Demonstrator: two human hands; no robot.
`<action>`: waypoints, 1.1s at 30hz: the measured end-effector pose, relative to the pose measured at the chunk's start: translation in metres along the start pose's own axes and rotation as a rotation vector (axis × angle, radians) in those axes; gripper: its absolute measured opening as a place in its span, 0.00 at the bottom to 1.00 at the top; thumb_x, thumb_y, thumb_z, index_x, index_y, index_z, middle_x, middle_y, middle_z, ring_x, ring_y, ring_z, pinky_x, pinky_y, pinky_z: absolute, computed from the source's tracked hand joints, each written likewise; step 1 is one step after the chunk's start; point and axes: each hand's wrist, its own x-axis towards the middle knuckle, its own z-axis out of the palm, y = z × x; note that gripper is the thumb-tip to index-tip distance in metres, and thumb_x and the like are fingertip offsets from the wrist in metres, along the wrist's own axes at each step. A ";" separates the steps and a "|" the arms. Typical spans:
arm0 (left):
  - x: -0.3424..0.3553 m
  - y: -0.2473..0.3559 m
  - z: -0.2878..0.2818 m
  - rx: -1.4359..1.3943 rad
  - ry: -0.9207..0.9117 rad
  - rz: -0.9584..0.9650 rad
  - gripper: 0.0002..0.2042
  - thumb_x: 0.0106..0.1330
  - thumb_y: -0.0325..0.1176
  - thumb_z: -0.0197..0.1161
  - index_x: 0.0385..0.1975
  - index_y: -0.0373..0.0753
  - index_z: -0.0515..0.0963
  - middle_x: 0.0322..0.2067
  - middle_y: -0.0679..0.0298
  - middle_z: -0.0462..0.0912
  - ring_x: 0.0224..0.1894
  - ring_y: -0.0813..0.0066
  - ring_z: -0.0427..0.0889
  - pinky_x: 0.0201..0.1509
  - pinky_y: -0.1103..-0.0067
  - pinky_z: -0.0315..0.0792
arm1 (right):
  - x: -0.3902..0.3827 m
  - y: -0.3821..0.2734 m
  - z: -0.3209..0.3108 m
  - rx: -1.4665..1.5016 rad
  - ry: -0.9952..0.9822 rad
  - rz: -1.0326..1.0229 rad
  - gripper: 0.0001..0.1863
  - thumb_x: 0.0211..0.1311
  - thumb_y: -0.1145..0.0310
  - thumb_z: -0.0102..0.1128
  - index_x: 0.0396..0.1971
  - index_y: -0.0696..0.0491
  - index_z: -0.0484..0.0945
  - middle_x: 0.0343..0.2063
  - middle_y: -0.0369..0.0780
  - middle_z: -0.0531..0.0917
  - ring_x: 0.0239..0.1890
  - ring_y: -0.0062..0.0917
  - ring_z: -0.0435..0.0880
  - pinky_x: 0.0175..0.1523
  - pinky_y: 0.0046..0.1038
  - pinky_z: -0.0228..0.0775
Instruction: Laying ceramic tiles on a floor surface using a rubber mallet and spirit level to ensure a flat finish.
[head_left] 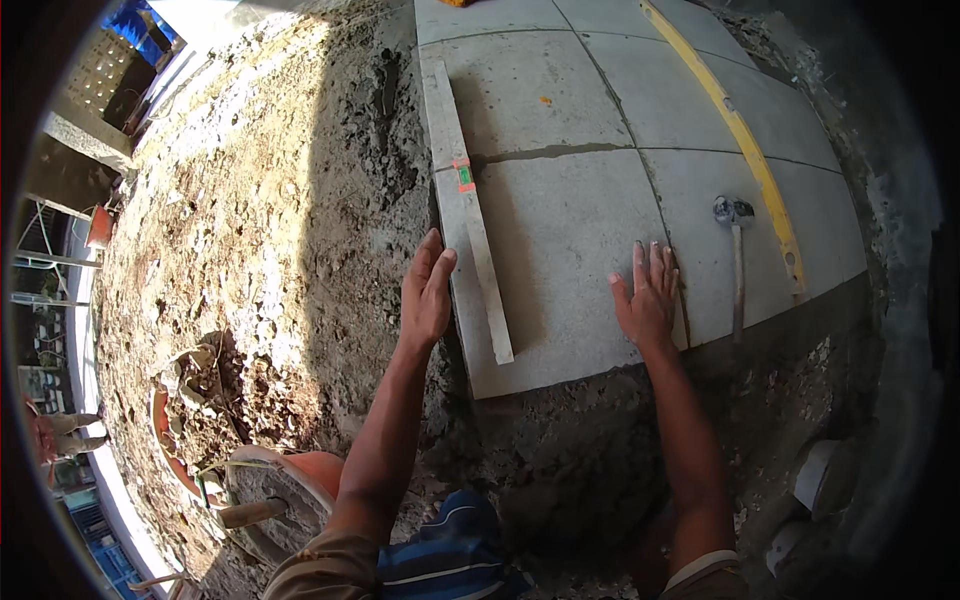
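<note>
My left hand point(426, 290) rests at the left edge of a large grey floor tile point(570, 250), fingers stretched out and nothing in them. On that tile's right side, near the joint with its neighbour, my right hand point(648, 295) lies flat with the fingers apart. A long straight bar with a green-vial spirit level point(464, 176) runs along the tile's left part, just right of my left hand. A hammer point(735, 215) with a dark head and a wooden handle lies on the neighbouring tile. Farther right is a long yellow level point(745, 140).
Rough soil point(240, 200) spreads left of the tiles. An orange bucket point(310, 470) with a tool handle in it stands at the lower left, beside an orange basin point(172, 450). Wet dark mortar point(570, 440) lies before the tile's near edge. Another person's feet point(75, 433) show at the far left.
</note>
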 end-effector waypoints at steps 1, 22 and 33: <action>-0.007 0.013 0.020 -0.026 0.023 -0.056 0.31 0.79 0.41 0.53 0.72 0.24 0.59 0.70 0.44 0.68 0.73 0.59 0.66 0.74 0.70 0.60 | 0.000 0.002 0.004 -0.022 -0.011 0.035 0.39 0.73 0.43 0.51 0.76 0.50 0.59 0.76 0.51 0.56 0.80 0.47 0.46 0.80 0.52 0.35; -0.013 -0.017 0.035 0.358 0.068 -0.076 0.37 0.73 0.54 0.55 0.69 0.24 0.65 0.71 0.36 0.62 0.75 0.42 0.58 0.79 0.61 0.50 | -0.004 0.015 0.023 -0.083 0.051 0.060 0.40 0.72 0.43 0.53 0.76 0.49 0.59 0.77 0.49 0.55 0.80 0.46 0.48 0.79 0.53 0.38; 0.004 -0.013 0.025 0.149 0.049 -0.178 0.37 0.72 0.54 0.55 0.67 0.24 0.67 0.66 0.36 0.70 0.68 0.45 0.71 0.74 0.65 0.60 | -0.005 0.016 0.017 -0.059 0.041 0.082 0.40 0.71 0.42 0.51 0.76 0.49 0.60 0.77 0.48 0.55 0.80 0.45 0.48 0.80 0.52 0.36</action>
